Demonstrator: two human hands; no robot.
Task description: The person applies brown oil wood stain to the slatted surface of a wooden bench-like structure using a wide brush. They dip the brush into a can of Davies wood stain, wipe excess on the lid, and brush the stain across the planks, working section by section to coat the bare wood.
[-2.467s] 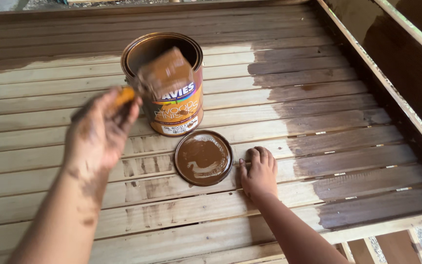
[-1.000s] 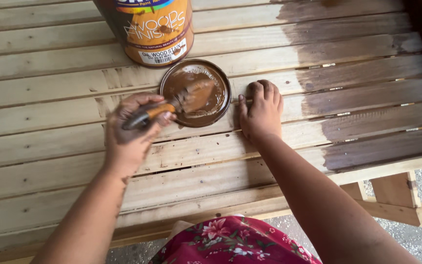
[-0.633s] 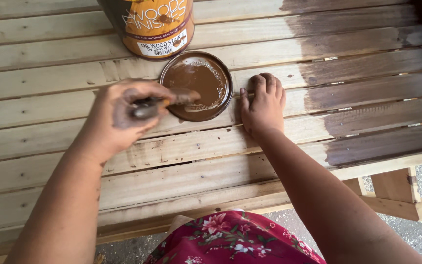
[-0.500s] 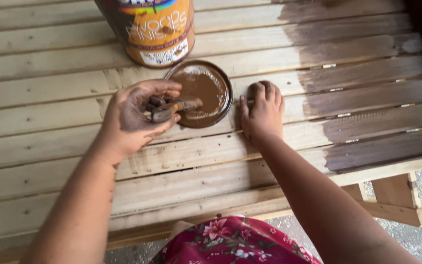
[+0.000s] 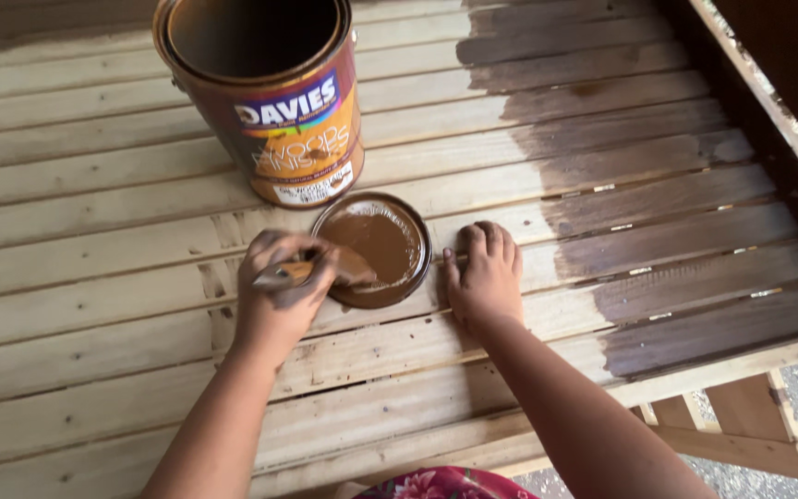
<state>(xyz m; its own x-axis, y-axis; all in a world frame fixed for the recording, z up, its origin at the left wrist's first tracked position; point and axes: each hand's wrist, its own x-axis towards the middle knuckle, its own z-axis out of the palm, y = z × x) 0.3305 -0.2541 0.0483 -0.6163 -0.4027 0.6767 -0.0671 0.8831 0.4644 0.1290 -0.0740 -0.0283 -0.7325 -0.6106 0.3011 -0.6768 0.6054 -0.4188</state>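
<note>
Gripping a stained brush (image 5: 325,269), left hand (image 5: 279,291) over round lid (image 5: 376,249), right hand (image 5: 484,277) flat on slats (image 5: 122,277)

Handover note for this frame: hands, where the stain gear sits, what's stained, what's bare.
Left hand: holds a paintbrush, bristles on the stain-coated can lid.
Right hand: flat on the slatted wooden surface, beside the lid, holding nothing.
Open can of wood stain: upright behind the lid.
Done: slats at right are dark brown.
Left: the middle and left slats are mostly bare.
</note>
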